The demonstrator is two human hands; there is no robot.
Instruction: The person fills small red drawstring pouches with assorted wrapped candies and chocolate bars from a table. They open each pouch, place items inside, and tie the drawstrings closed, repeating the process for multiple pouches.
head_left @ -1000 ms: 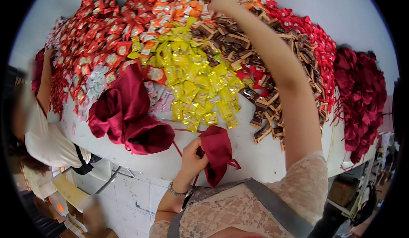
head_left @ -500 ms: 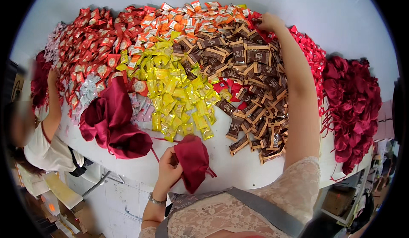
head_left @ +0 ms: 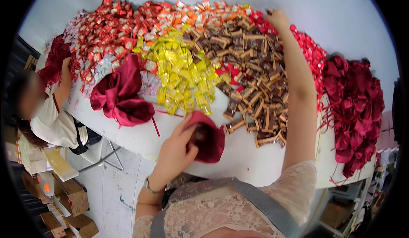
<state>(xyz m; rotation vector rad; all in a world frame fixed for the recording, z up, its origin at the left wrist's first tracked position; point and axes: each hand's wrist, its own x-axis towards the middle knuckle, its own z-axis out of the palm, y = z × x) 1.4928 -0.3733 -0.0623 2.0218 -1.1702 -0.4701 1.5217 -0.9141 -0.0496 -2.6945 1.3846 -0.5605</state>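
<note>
My left hand (head_left: 179, 146) grips a burgundy fabric pouch (head_left: 213, 148) by its side, its mouth now open toward me with a shadowed inside. My right hand (head_left: 277, 19) is stretched to the far side of the heap, closed at the edge of small red packets (head_left: 260, 22) and brown-wrapped packets (head_left: 257, 44); what its fingertips hold is too small to name. Yellow packets (head_left: 177, 67) spread across the middle. A crumpled group of burgundy pouches (head_left: 119, 103) with ribbons lies on the white table (head_left: 232, 152), left of my left hand.
Orange-white packets (head_left: 200, 10) and red packets (head_left: 106, 29) form the back of the heap. A pile of burgundy pouches (head_left: 349, 110) covers the right end. At the left, a co-worker (head_left: 51, 125) reaches toward another pouch pile (head_left: 57, 52). Cardboard boxes (head_left: 72, 195) stand on the floor below.
My right hand has moved from the back middle toward the back right of the heap. My left hand has turned the pouch, so that its opening now shows.
</note>
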